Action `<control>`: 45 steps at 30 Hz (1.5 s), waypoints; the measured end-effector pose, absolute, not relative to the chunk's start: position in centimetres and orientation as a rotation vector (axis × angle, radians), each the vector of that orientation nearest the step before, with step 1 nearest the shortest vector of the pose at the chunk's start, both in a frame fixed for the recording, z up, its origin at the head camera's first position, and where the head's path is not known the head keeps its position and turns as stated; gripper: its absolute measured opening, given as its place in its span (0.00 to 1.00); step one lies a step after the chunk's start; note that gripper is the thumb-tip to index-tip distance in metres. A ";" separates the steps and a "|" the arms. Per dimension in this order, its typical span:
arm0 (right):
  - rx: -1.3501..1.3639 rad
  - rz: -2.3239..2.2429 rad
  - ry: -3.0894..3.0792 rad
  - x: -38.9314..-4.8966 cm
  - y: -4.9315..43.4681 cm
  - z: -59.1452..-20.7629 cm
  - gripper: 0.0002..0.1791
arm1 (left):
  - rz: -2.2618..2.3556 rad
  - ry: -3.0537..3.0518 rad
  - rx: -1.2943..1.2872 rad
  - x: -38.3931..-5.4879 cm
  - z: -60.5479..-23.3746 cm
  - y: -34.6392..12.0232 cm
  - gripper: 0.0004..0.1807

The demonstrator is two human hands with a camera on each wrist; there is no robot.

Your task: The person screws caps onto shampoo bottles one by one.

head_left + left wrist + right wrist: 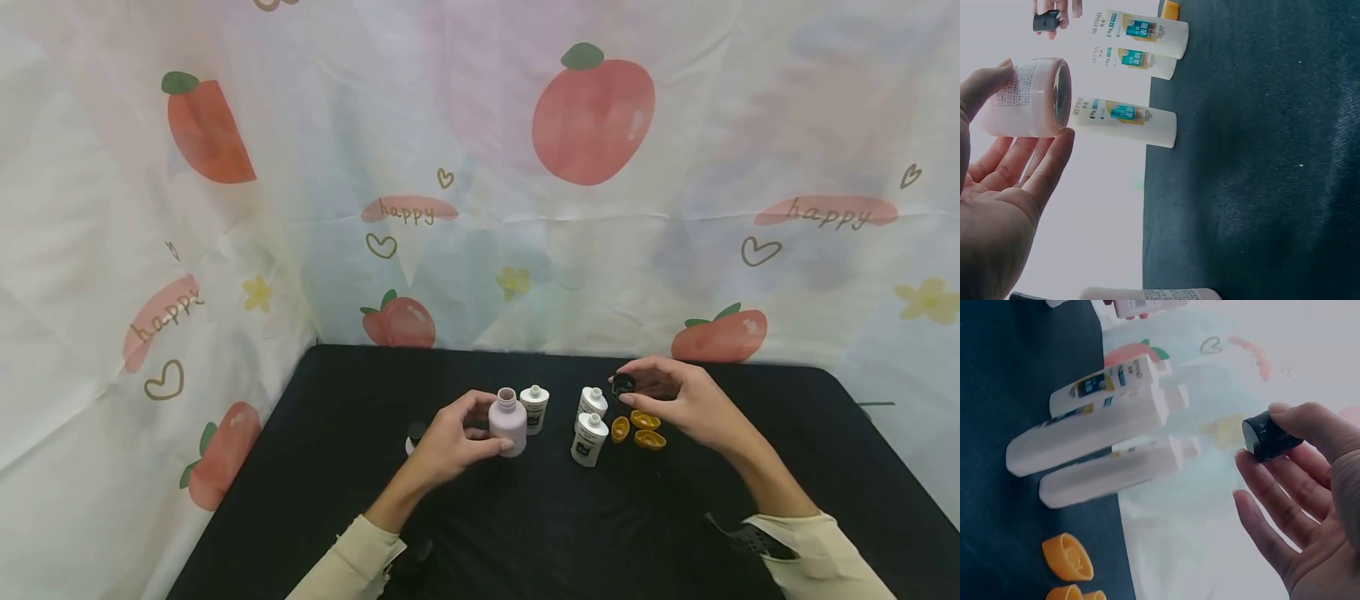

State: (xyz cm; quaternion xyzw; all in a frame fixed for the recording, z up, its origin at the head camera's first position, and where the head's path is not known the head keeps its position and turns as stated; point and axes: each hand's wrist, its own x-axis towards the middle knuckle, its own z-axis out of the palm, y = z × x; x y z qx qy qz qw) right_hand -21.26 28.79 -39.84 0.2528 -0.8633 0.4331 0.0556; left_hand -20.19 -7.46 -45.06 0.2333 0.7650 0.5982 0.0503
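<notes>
My left hand (446, 442) grips an uncapped pale pink bottle (508, 427) between thumb and fingers, held above the table; its base and printed back show in the left wrist view. In my right hand (686, 402) a black cap (1267, 437) is pinched between thumb and fingertips, apart from the bottle. Three uncapped white bottles stand between the hands: a front one (588, 443), one behind it (592, 403), and one beside the pink bottle (535, 410). Several yellow-orange caps (649, 440) lie below the right hand.
A second pale bottle (1154, 294) with a black cap stands left of my left hand, mostly hidden by it in the head view. Black cloth covers the table (540, 533). A printed curtain (480, 167) hangs behind and at the left side.
</notes>
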 end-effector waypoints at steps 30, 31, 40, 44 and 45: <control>0.958 1.263 -2.527 -20.9 24.2 -36.8 0.22 | 1.808 2.362 0.819 -19.8 -41.8 -6.4 0.30; 0.969 1.268 -2.524 -20.9 24.1 -36.7 0.22 | 1.809 2.361 0.819 -19.8 -41.7 -6.3 0.30; 1.041 1.282 -2.500 -20.8 22.8 -35.9 0.22 | 1.805 2.354 0.860 -19.5 -41.3 -6.1 0.30; 1.095 1.339 -2.477 -21.0 22.3 -35.6 0.22 | 1.812 2.348 0.886 -19.5 -40.9 -6.1 0.29; 1.108 1.352 -2.473 -21.0 22.2 -35.5 0.23 | 1.812 2.348 0.894 -19.4 -40.8 -6.0 0.29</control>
